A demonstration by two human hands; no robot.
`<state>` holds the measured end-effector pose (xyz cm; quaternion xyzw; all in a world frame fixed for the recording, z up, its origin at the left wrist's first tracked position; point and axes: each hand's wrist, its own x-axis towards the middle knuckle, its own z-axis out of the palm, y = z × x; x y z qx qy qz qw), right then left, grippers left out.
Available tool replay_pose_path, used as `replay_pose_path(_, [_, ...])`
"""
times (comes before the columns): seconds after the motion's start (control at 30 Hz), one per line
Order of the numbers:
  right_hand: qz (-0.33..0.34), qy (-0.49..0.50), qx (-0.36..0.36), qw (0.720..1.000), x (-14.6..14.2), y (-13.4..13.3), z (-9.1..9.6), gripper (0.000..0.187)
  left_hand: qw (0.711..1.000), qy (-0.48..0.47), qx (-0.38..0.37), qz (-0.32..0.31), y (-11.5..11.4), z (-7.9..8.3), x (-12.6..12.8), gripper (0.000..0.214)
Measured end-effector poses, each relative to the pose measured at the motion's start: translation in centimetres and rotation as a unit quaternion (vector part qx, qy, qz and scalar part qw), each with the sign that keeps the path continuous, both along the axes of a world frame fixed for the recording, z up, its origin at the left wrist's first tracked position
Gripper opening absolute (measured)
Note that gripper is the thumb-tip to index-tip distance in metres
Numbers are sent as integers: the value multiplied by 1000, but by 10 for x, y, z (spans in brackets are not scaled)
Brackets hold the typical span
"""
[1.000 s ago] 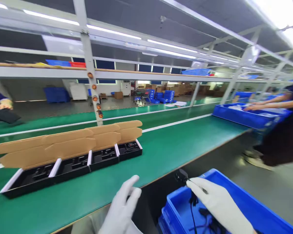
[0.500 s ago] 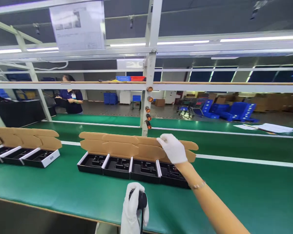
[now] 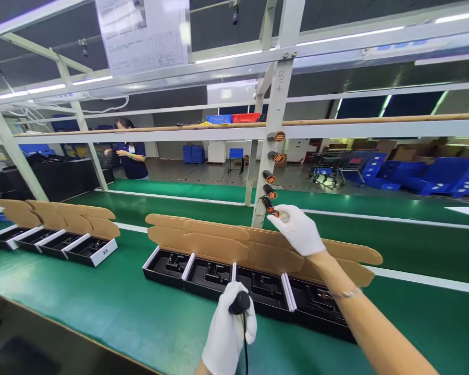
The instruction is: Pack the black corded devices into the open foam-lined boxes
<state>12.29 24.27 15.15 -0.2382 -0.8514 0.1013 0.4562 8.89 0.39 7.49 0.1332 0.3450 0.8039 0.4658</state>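
My left glove-clad hand [image 3: 230, 325] is closed round a black round-headed device [image 3: 240, 302] with a black cable [image 3: 246, 344] hanging from it, in front of the open boxes. My right hand [image 3: 299, 229], also in a white glove, is raised to the white post. Its thumb and forefinger are bent together beside the lowest black cylinder with an orange-striped end [image 3: 269, 205]; what they pinch is too small to make out. Below it stands a row of open boxes with black trays [image 3: 207, 276] and raised brown cardboard flaps [image 3: 214, 239]. The rightmost tray [image 3: 316, 299] holds dark cables.
Several more black cylinders [image 3: 276, 156] stick out from the post [image 3: 280, 99]. Another row of open boxes [image 3: 89, 247] stands left on the green table [image 3: 140, 312]. A shelf rail [image 3: 160, 135] crosses above. A person [image 3: 133, 156] stands beyond the table.
My right hand has gone from the box flaps up to the lowest cylinder on the post. My left hand still holds the black device. The view has turned and come closer to the post.
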Motion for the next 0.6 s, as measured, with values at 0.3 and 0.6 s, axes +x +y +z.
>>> replay_pose_path(0.3, [302,-318,-147,887,67,-143,-3,20,987,-123,-39,-98,10,-10,3,49])
replay_pose_path(0.6, [297,-302,-73,903,73,-150,-12,32,989,-1,-101,-111,-3,-20,6,63])
